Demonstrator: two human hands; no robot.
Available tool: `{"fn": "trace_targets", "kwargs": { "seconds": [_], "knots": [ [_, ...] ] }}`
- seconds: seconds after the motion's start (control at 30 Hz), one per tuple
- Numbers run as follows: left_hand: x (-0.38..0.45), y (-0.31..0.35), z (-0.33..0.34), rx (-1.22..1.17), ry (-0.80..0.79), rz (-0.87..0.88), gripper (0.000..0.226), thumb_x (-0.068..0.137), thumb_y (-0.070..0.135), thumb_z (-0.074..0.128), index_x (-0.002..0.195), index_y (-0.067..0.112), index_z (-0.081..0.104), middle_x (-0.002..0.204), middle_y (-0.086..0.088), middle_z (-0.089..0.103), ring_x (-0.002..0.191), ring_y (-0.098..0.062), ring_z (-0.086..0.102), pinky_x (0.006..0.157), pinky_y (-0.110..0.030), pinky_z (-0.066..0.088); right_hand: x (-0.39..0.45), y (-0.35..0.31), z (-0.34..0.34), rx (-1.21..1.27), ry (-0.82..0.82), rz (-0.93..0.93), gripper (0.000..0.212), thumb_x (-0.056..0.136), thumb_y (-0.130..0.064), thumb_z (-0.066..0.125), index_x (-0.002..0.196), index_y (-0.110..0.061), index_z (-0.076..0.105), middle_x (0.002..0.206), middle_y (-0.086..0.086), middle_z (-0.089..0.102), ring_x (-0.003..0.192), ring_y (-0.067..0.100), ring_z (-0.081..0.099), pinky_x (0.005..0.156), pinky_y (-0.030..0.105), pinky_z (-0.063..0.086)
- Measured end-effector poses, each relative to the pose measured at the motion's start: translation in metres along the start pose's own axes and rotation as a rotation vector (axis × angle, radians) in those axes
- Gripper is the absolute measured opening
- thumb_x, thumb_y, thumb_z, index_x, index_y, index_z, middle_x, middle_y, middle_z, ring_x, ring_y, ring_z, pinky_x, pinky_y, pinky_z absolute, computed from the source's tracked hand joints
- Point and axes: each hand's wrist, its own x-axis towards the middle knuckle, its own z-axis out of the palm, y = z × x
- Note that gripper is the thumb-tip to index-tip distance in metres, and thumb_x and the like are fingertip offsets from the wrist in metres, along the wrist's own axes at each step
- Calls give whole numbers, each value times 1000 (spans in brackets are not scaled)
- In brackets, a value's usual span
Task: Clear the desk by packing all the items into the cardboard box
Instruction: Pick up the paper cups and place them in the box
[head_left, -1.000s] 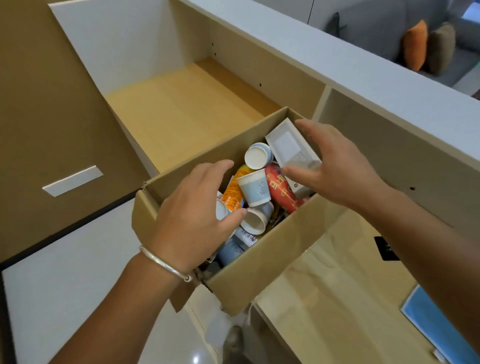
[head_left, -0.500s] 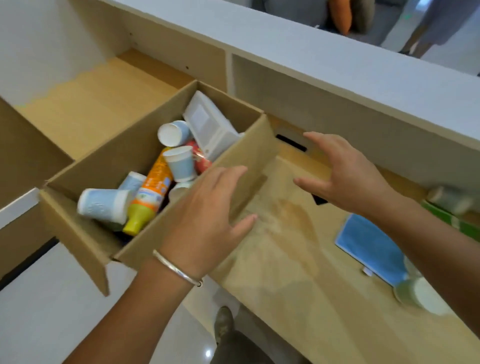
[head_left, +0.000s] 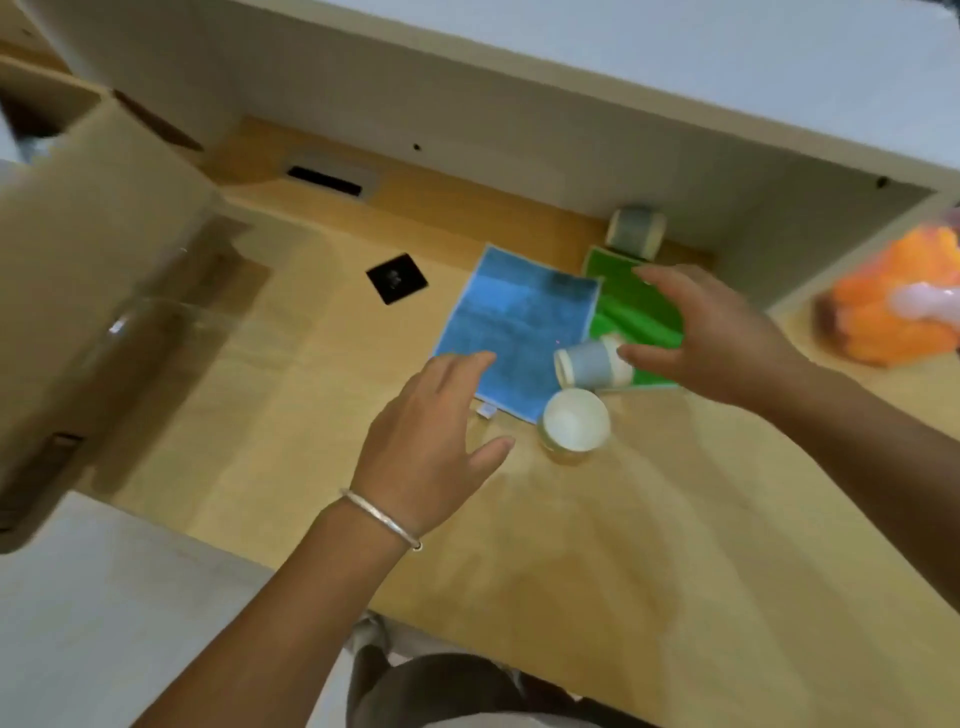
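Wooden desk up top, blurry cardboard box now off at the left edge, both hands out of it. Two flat cloths, one blue, one green. Three paper cups: one upright, two tipped over. Left hand hovers spread, empty; right hand is spread too, thumb touching a tipped cup.

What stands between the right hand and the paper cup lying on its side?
Nothing visible. The right hand is open, its thumb right beside the tipped blue-banded paper cup, which lies across the blue cloth and green cloth.
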Motion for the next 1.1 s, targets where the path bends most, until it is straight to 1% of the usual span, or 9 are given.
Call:
{"fn": "trace_targets", "kwargs": {
  "seconds": [0.1,0.23,0.33,0.43,0.57,0.7,0.87,0.97,1.1],
  "knots": [
    [11,24,43,-22,-36,13,77,76,44,73,142,27,36,136,7,41,120,-12,46,80,-21,39,-11,44,7,-58,-49,35,85,73,-43,78,145,-26,36,145,6,43,126,26,47,96,38,44],
    [25,44,90,-37,-65,-11,86,70,49,75,142,28,34,136,4,38,121,-17,44,84,-37,49,-14,73,27,-80,-154,-10,89,73,-41,79,147,-27,33,148,7,38,129,27,44,100,37,42],
    [33,50,110,-61,-84,-53,91,68,50,76,144,30,30,138,4,36,123,-17,43,84,-38,49,-8,74,40,-61,-167,-81,91,72,-38,80,148,-26,31,150,6,34,133,25,40,102,34,38],
    [40,51,118,-51,-81,-84,92,68,50,77,144,30,29,136,4,39,122,-17,45,81,-35,48,5,61,49,-73,-162,-183,92,73,-36,81,149,-27,29,153,3,28,137,24,33,103,35,37],
    [40,47,119,-24,-83,-118,81,76,46,71,144,27,31,132,4,47,119,-17,47,79,-34,44,21,46,60,-124,-212,-232,91,73,-36,79,148,-29,29,154,-1,27,140,21,27,101,36,38],
    [34,40,107,-25,-52,-127,74,77,45,68,141,27,35,127,4,50,114,-18,51,76,-36,47,30,42,68,-159,-231,-224,84,74,-36,78,146,-26,35,146,1,39,133,23,35,100,36,37],
    [19,20,77,-33,22,-138,73,78,47,68,141,28,35,126,7,51,113,-15,51,74,-34,49,33,34,71,-194,-259,-188,63,73,-35,76,131,-28,49,124,1,53,115,25,49,84,36,46],
    [4,2,41,-43,78,-138,76,76,42,71,142,28,36,129,7,51,113,-15,52,74,-34,50,35,18,65,-161,-256,-159,63,71,-37,77,128,-31,51,119,-2,54,108,22,51,80,36,47],
    [-20,-26,-28,-24,220,-149,76,72,41,74,139,30,38,125,11,52,106,-11,53,71,-31,51,37,-29,45,-79,-166,-164,67,71,-36,78,131,-29,49,121,-4,50,100,19,53,75,32,45]
  ]
}}
